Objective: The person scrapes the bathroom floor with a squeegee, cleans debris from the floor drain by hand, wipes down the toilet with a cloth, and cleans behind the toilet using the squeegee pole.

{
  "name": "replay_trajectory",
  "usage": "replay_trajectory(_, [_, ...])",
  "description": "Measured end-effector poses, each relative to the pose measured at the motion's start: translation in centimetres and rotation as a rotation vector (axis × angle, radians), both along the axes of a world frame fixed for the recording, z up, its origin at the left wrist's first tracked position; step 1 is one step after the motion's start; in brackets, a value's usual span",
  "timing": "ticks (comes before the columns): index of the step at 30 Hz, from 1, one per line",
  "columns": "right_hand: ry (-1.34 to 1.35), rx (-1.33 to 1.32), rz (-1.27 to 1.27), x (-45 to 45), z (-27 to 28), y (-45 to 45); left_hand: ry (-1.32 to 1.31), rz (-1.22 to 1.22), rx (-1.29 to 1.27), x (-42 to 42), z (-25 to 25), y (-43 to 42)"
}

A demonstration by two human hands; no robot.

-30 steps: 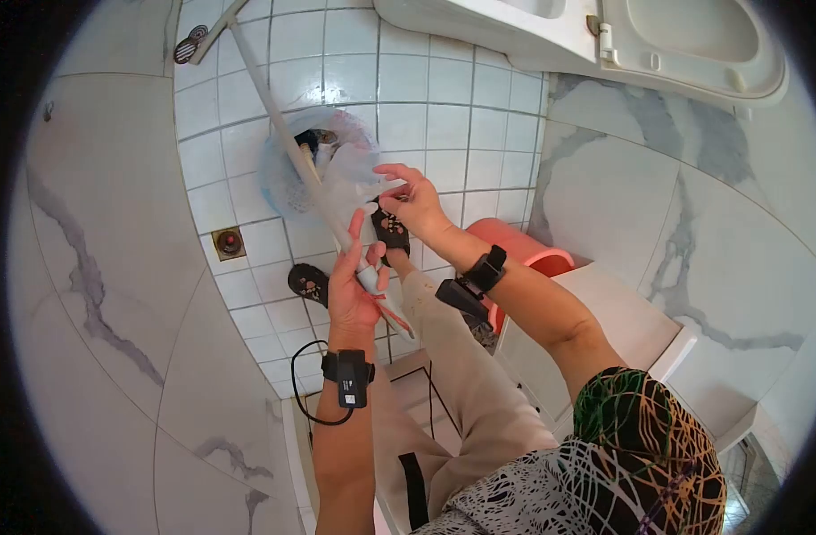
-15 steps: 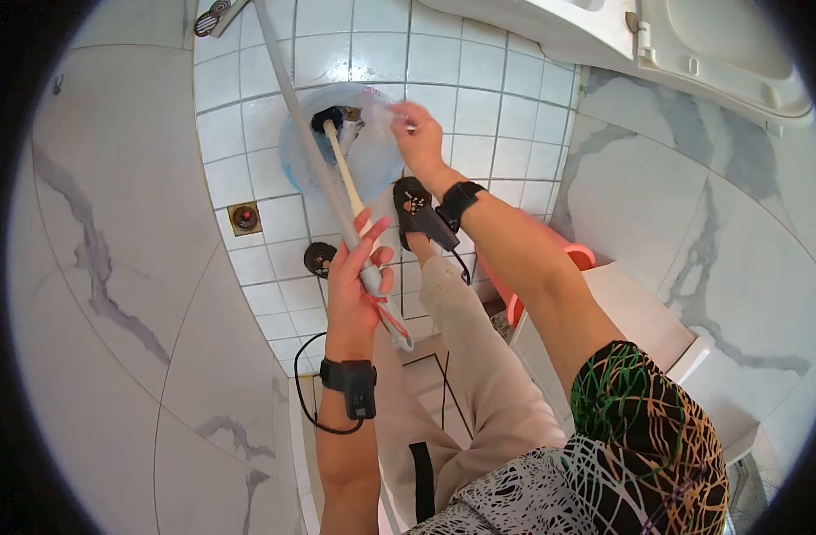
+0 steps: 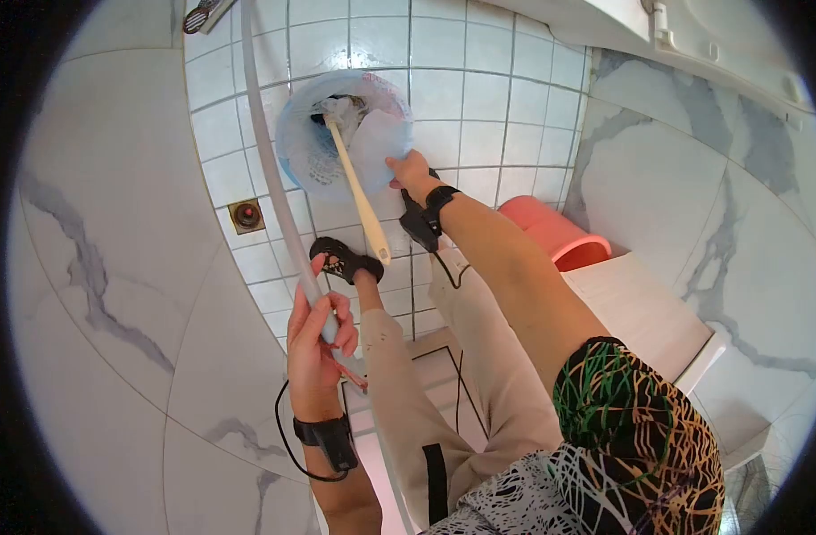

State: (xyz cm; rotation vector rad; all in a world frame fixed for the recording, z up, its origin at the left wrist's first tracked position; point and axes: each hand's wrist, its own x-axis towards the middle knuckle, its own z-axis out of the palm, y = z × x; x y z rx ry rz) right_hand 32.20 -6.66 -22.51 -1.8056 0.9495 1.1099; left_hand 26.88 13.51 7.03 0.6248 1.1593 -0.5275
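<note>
"Risks? I've only got the feed, so be quick."

"Cream handle (image 3: 358, 192) first. It leans out over the near rim of the translucent bin (image 3: 332, 174), neither hand on it. I'd say a tug at the rim could roll or tip it out."

"Who's tugging?"

"Right hand (image 3: 412, 172) is at the bin's near-right rim, fingers curled. Pinching or just touching, I can't tell. If it pulls one-sided, the bin could tilt, and the dark stuff (image 3: 317, 118) inside would slide with it."

"Left hand (image 3: 308, 348)?"

"Fingers wrapped round a grey pole (image 3: 277, 183), which passes just left of the bin. It's long, so a small turn of that wrist could swing the pole into the bin."

"Anything snaggy?"

"Two. Right-wrist cable (image 3: 459, 286) loops out on the bin's near-right side; could hook the handle if the arm draws back. And the black shoe (image 3: 339, 259), on the bin's near side, stands close to that handle, so a step could knock it."

"Pink bucket (image 3: 542, 227)?"

"Well right of the bin, neither hand near it. Low risk, logged."
</note>
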Motion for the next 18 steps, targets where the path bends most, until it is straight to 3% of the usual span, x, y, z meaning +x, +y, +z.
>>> replay_trajectory(4, [-0.101, -0.043, -0.207, -0.4, -1.1, -0.1, -0.008, -0.01, 0.064, -0.7, 0.9, -1.3])
replay_trajectory(7, [-0.172, 0.066, -0.218, 0.1, -1.3, -1.3, -0.058, 0.007, 0.106, -2.8, 1.1, -2.0])
replay_trajectory(8, [-0.088, 0.116, -0.354, 2.2, 0.7, -1.9, 0.013, 0.0, 0.118, 2.2, 2.8, -2.6])
replay_trajectory(11, [0.041, 0.223, -0.76, 4.2, 2.9, -3.8, 0.055, -0.022, 0.138, 3.9, 3.3, -2.5])
replay_trajectory(14, [0.065, 0.221, -0.949, 4.2, 4.7, -6.9, 0.048, -0.063, 0.159, 4.0, 3.8, -2.1])
replay_trajectory(17, [-0.119, 0.544, -1.213, 1.2, 2.7, -12.4, 0.081, -0.071, 0.142, 3.7, 4.1, -2.1])
replay_trajectory(18, [-0.142, 0.47, -1.221, 1.6, 3.5, -13.9, 0.09, -0.066, 0.134, 4.0, 4.1, -2.2])
